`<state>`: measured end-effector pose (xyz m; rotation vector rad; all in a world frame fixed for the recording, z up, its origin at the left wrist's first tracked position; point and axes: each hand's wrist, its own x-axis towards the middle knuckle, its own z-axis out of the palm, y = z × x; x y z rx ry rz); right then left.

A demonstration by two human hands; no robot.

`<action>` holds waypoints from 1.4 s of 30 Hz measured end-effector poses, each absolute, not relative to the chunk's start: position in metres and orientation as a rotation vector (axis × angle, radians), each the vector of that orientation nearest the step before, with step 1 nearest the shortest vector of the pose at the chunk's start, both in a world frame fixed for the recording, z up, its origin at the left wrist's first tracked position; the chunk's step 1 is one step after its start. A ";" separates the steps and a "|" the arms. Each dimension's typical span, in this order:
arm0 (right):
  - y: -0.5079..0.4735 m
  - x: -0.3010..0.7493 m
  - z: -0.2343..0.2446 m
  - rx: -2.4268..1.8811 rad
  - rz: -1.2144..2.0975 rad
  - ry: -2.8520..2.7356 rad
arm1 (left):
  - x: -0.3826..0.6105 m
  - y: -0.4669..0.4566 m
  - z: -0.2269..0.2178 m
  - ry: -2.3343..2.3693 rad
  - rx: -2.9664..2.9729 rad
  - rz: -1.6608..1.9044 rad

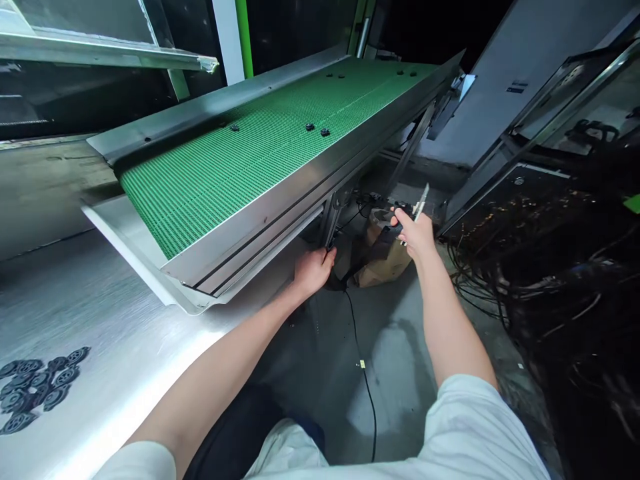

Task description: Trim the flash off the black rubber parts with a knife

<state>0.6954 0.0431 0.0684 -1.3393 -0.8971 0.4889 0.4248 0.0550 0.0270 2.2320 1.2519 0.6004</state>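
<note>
Closing the left hand around a dark upright leg of the conveyor frame, just under the aluminium side rail, fingers wrapping tight! Over to the right hand, pinching a black plastic piece against the palm, a pale narrow strip poking up just past the fingertips. Spotting a brown paper bag low between the hands, a black cable trailing across the grey floor nearer the body. Catching the green mesh belt ahead of the hands, small black discs sitting on it, and dark round parts lying on the steel surface well left of the left hand.
</note>
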 end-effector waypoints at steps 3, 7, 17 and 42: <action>0.067 0.685 0.058 -1.385 0.534 -0.999 | 0.428 0.073 0.016 1.308 2.300 0.560; 0.092 0.673 0.045 -1.442 0.588 -1.102 | 0.430 0.100 0.010 1.325 2.409 0.530; 0.140 0.683 0.011 -1.461 0.652 -1.139 | 0.433 0.124 -0.002 1.320 2.440 0.556; 0.196 0.688 -0.011 -1.473 0.866 -0.857 | 0.433 0.125 0.001 1.272 2.479 0.603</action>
